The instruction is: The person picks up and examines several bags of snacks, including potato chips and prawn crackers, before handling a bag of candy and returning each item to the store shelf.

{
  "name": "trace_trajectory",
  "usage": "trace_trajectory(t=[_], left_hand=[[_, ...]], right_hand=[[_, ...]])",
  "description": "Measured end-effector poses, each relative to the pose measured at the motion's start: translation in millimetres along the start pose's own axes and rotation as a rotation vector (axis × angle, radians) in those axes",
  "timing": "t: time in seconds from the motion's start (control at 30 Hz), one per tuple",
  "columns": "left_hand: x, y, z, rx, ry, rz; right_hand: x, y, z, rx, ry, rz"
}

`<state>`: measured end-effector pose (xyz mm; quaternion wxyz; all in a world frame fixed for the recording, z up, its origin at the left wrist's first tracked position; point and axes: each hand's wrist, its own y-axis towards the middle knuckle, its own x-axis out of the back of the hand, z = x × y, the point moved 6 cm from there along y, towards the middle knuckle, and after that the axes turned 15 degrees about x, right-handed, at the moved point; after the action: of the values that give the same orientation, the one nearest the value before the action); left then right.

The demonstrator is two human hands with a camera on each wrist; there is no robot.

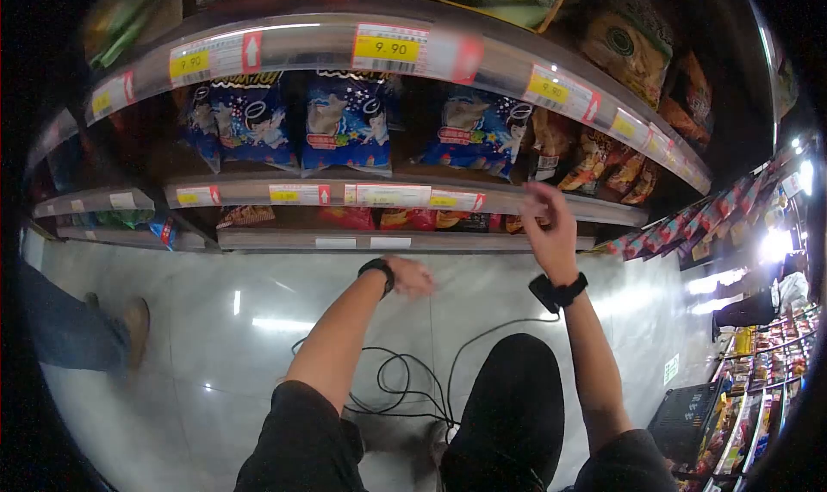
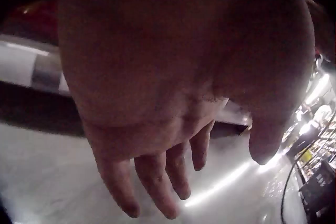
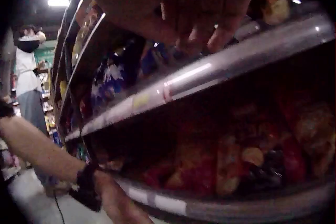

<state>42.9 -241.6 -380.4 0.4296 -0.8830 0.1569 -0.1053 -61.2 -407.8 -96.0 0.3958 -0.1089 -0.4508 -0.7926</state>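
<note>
My right hand (image 1: 554, 233) is raised at the front edge of the middle shelf (image 1: 508, 201), nothing visible between its loosely bent fingers. In the right wrist view its fingers (image 3: 197, 35) overlap the shelf's clear rail. Just behind it are a blue snack bag (image 1: 474, 134) and several orange-brown snack bags (image 1: 594, 160). Two more blue bags, one of them (image 1: 345, 121) beside the other (image 1: 250, 126), stand further left. My left hand (image 1: 409, 277) hangs lower, over the floor; its palm (image 2: 173, 66) faces the wrist camera, fingers loosely extended and holding nothing.
Price tags (image 1: 392, 46) line the shelf rails. Red snack packs (image 1: 409, 219) lie on the lowest shelf. A black cable (image 1: 405, 380) loops across the shiny floor (image 1: 224, 320). Another person's leg (image 1: 69, 320) is at the left; a dark basket (image 1: 685, 419) stands at the right.
</note>
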Motion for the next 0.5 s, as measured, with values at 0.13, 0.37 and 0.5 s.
trace_trajectory(t=[0.13,0.37,0.5], left_hand=[[37,-61,-99,-0.285,0.032,-0.181],[63,-150,-149,-0.281,0.252,-0.44],[62,-141,-139,-0.288,0.449,-0.601]], right_hand=[[-30,40,-13,-0.087,0.055,-0.076],[-47,41,-26,-0.113,0.147,-0.07],[-27,25,22,0.115,-0.298,-0.144]])
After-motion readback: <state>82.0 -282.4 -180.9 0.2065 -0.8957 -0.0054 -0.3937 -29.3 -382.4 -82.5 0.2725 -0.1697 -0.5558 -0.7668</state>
